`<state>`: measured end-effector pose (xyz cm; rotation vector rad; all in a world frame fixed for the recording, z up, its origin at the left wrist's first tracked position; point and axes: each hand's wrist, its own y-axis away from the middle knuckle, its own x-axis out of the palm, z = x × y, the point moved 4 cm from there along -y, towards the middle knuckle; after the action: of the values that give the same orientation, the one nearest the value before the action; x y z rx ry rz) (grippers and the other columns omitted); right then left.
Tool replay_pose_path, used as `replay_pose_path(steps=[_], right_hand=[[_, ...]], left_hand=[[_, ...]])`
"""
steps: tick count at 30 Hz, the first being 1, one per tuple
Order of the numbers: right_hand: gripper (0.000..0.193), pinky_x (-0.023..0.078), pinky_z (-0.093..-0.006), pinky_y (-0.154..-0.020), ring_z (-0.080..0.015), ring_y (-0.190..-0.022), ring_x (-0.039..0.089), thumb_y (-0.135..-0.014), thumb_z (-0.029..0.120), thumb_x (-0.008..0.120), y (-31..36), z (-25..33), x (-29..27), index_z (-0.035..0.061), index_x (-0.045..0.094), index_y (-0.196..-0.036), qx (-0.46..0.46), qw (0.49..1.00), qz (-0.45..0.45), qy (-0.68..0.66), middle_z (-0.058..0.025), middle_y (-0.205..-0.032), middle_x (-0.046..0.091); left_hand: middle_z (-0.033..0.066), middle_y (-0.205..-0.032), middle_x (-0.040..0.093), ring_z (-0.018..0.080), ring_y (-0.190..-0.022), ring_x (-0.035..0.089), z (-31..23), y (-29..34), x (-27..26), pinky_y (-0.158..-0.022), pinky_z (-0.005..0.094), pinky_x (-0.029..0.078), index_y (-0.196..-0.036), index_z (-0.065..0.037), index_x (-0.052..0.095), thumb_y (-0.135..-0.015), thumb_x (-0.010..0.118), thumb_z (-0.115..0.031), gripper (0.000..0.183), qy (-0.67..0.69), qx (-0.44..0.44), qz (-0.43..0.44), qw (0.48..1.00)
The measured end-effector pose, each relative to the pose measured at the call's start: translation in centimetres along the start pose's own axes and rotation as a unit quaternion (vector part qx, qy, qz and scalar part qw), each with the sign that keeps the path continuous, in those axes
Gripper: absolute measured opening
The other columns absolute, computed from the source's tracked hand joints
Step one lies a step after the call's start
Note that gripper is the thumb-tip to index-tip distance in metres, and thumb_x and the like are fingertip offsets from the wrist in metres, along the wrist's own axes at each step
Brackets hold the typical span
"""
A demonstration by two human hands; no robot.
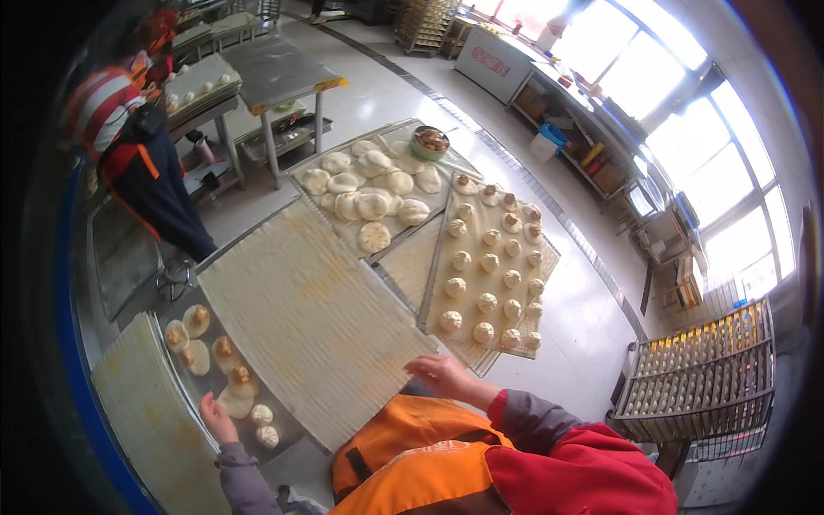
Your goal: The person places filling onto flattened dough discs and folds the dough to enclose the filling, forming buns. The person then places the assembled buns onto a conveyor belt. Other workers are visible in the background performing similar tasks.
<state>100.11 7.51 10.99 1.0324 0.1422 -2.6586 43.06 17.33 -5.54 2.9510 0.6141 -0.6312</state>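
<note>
My left hand (218, 419) is beside a stack of cloth-lined trays (142, 412), fingers apart and nothing seen in them. Close to it on the metal table lie several flat dough rounds (198, 357) topped with brown filling (241, 373) and two pleated buns (268, 436). My right hand (448, 378) is over the near right corner of a large cloth-lined tray (309, 309) with no dough on it. Its fingers stretch out to the left; whether they touch the tray is unclear.
Beyond the tray lie many flat dough rounds (372, 206) and a green bowl of filling (430, 144). To the right, a tray (438, 275) carries rows of pleated buns (487, 303). A loaded rack (699, 378) stands far right. A co-worker (142, 163) stands at back left.
</note>
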Motion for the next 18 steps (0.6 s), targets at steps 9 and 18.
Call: replay_pose_path(steps=[9,18], right_hand=[[0.023,0.056,-0.0296,-0.073,-0.0146,-0.079,0.068,-0.091,-0.003,0.056,10.9,-19.3,-24.3,-0.0005,0.065,-0.112,0.253,0.909,-0.319,-0.085,-0.0076,-0.091,0.071],[0.036,0.054,-0.0342,-0.08,-0.0264,-0.09,0.069,-0.085,-0.001,0.059,-2.0,-36.5,-34.9,0.009,0.064,-0.12,0.148,0.965,-0.196,-0.093,-0.0101,-0.099,0.071]], left_hand=[[0.006,-0.1,0.062,0.0152,-0.093,0.06,-25.1,8.8,22.5,-0.089,0.0292,0.05,-0.109,0.0,0.06,-0.097,0.051,0.0,0.015,0.089,0.058,0.201,0.974],[0.0138,-0.118,0.06,0.0273,-0.108,0.061,-42.0,17.6,58.3,-0.09,0.0368,0.052,-0.121,-0.003,0.056,-0.086,0.065,-0.004,0.036,-0.008,0.197,0.319,0.927]])
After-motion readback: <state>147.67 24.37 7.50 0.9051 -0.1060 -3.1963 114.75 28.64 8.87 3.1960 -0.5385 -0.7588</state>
